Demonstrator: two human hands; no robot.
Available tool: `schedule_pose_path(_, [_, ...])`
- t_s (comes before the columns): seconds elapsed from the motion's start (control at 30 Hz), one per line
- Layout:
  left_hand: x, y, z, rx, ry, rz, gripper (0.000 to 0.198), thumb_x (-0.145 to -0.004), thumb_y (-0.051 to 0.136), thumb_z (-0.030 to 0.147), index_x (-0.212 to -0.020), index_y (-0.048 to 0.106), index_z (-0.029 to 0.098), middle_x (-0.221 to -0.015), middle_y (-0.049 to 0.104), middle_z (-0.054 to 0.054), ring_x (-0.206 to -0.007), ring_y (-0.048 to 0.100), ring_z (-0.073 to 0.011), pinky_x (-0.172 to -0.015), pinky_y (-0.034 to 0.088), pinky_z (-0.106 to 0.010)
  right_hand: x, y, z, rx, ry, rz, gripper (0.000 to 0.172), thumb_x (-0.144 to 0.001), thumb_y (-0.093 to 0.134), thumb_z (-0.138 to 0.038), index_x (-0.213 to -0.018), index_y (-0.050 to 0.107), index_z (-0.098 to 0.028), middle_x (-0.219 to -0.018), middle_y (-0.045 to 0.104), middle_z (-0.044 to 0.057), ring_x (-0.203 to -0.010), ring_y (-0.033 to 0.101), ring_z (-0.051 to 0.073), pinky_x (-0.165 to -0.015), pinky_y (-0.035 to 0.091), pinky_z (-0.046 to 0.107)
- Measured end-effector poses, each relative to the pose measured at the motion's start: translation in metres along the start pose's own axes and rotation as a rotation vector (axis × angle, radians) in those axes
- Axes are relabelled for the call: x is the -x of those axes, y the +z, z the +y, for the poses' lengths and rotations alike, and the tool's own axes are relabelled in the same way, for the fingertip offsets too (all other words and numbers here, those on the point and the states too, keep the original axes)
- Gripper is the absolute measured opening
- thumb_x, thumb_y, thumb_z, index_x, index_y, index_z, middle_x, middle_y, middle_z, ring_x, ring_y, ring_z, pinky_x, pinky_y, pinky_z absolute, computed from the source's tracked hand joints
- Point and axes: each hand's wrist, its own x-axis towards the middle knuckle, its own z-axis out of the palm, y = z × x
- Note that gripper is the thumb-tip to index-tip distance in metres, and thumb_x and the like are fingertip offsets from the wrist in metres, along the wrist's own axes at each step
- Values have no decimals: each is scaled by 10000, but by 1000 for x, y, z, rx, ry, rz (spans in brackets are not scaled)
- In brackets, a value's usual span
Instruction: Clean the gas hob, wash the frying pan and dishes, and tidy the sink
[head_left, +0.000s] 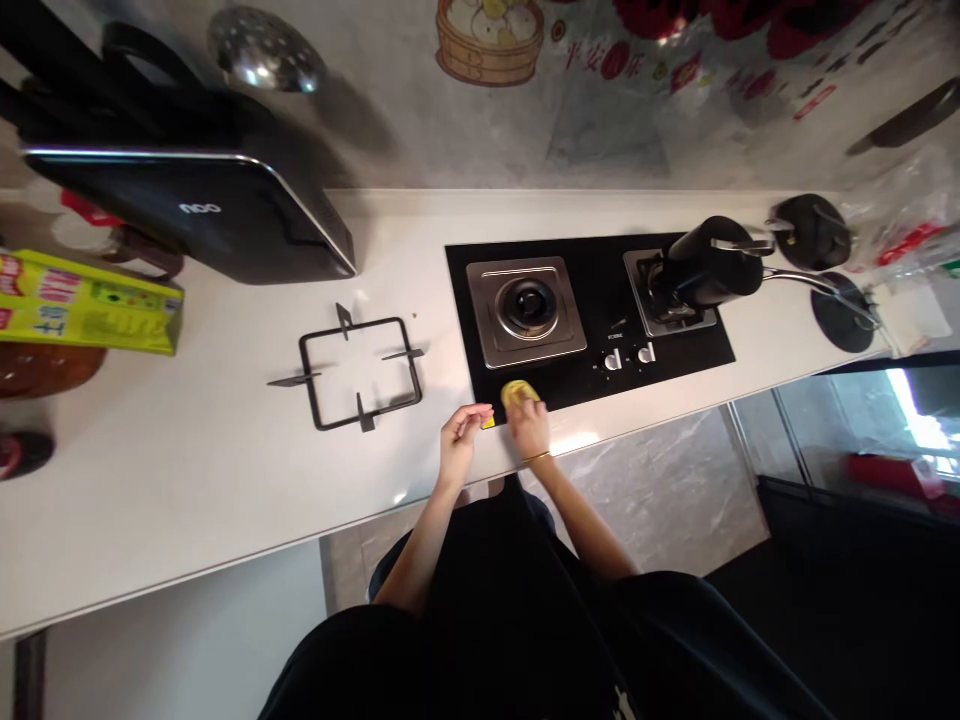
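My right hand (529, 430) presses a yellow cloth or sponge (517, 392) onto the front left of the black gas cooktop (592, 300); its exact kind is hard to make out. Beside it, my left hand (459, 440) is at the cooktop's front left corner, fingertips pinched together. A small yellow patch (488, 422) shows right at those fingertips; whether they hold it or only touch it is unclear. Behind my hands lies the uncovered left burner (528, 308) on its steel plate. Its square black pan support (361, 372) rests on the white counter to the left.
A black pot (712, 262) stands over the right burner, its handle pointing right. Two knobs (612, 360) sit at the cooktop's front. At left are a black knife holder (225, 215) and a yellow-green packet (90, 300). Dark lids (844, 312) lie at right.
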Motion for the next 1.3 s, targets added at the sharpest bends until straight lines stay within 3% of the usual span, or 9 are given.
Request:
schedule_pose_path(0.1, [-2,2,0,-17,-5,-23,252,-834,595,401,-932,695,193,-947,717,-66,-910,662,-205,-897,490,-368,-15,-30,78,31,269,178,410,-918,338,-193,-1229,599,-129,-1271,506,197,-1018,456,263,-891,361,422])
schedule_pose_path(0.2, [-2,1,-3,-34,-13,-20,252,-830,601,401,-931,694,189,-950,716,-66,-903,661,-203,-899,486,-371,-15,-51,132,-68,260,339,437,-903,321,-192,-1259,573,-171,-1265,531,154,-1076,472,240,-920,374,402])
schedule_pose_path(0.3, [-2,1,-5,-46,-36,-5,255,-821,610,403,-923,693,185,-943,716,-68,-893,661,-204,-899,484,-378,-7,-56,163,-134,289,491,453,-892,303,-215,-1255,573,-196,-1248,550,131,-1107,488,230,-931,390,392])
schedule_pose_path(0.43, [-5,3,-3,-62,-61,-14,258,-801,629,407,-916,695,186,-935,715,-66,-895,661,-208,-899,489,-383,-13,-60,208,-129,623,664,438,-871,309,-223,-1168,614,-117,-1158,587,168,-1058,526,248,-929,404,402])
schedule_pose_path(0.57, [-11,6,-1,-79,-68,-16,257,-789,642,410,-910,695,190,-934,712,-63,-902,658,-209,-891,496,-378,-31,-67,239,-88,650,584,456,-839,341,-164,-1220,567,-57,-1293,525,206,-1177,480,261,-989,363,409])
schedule_pose_path(0.67, [-15,11,-4,-80,-73,-21,254,-794,637,406,-919,693,193,-937,710,-60,-894,657,-201,-866,504,-361,-24,-59,219,-25,516,421,519,-794,366,-83,-1290,521,-75,-1395,453,186,-1271,415,246,-1026,326,404])
schedule_pose_path(0.93, [-15,36,-4,-120,-68,-137,258,-815,608,386,-934,688,172,-965,704,-70,-905,656,-194,-894,488,-362,5,-29,83,-152,86,162,590,-770,392,-2,-1311,541,-183,-1406,469,108,-1190,482,211,-984,383,356])
schedule_pose_path(1.1, [-15,49,0,-150,-52,-175,257,-812,602,386,-918,693,170,-944,707,-70,-899,658,-201,-889,493,-367,-53,-62,90,-89,475,293,571,-860,320,-51,-1426,375,-108,-1469,372,159,-1290,398,238,-984,420,368])
schedule_pose_path(1.3, [-9,42,-10,-174,-60,-159,250,-807,604,380,-922,691,175,-947,707,-63,-903,657,-199,-891,491,-364,-113,-84,105,145,736,83,509,-922,205,-69,-1371,443,-41,-1447,334,279,-1088,569,282,-740,546,377])
